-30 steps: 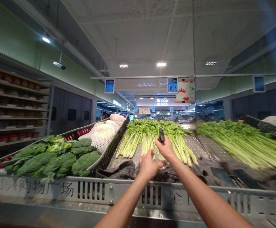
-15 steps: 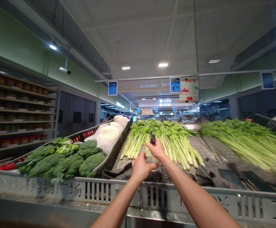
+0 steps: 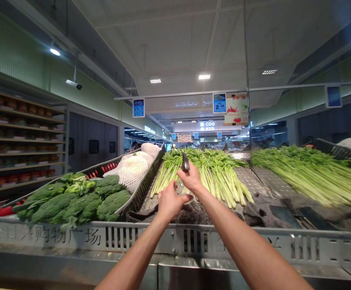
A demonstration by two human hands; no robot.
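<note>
Both my arms reach over the front rail of a produce bin. My right hand [image 3: 190, 179] is closed around a small dark tool [image 3: 185, 162] that sticks up above the knuckles. My left hand [image 3: 169, 201] is just below and left of it, fingers curled around something pale that I cannot make out. Both hands hover at the near end of a pile of long green stalks [image 3: 205, 171] lying on a perforated metal bed.
Broccoli [image 3: 72, 201] fills the left bin, with net-wrapped white produce [image 3: 134, 167] behind it. A second heap of green stalks [image 3: 311, 173] lies at the right. A slotted metal rail [image 3: 72, 237] runs along the front. Dark cloth [image 3: 260, 211] lies near the stalks. Shelves line the left wall.
Both hands have drifted left and a little up along the near end of the stalks, staying close together. The right hand keeps the dark tool.
</note>
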